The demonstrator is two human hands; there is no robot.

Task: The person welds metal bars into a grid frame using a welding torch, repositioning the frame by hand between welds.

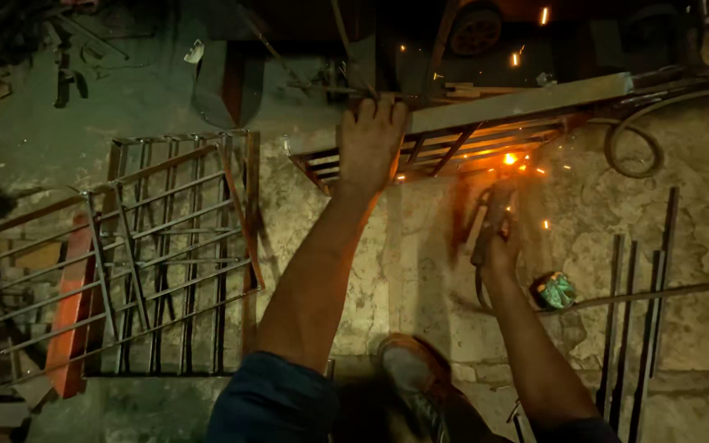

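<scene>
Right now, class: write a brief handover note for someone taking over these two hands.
Left hand: pressed flat on the metal grille frame, steadying it.
Right hand: gripping the welding electrode holder, tip at the frame.
Done: arc lit, weld spot glowing and sparking on the frame's lower edge.
Left: how much seam remains cannot be told. A finished-looking grille leans to the left.

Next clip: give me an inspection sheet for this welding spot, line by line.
Surface: rough stone floor, sparks scattered.
Job's things: metal grille frame with arc glow at its bars; electrode holder.
Clutter: finished grille leaning at left; loose rods; green roll.
Hands: left hand presses on the frame; right hand grips the holder.
Cables: coiled cable at right.
Surroundings: dark, scrap at top left.
</scene>
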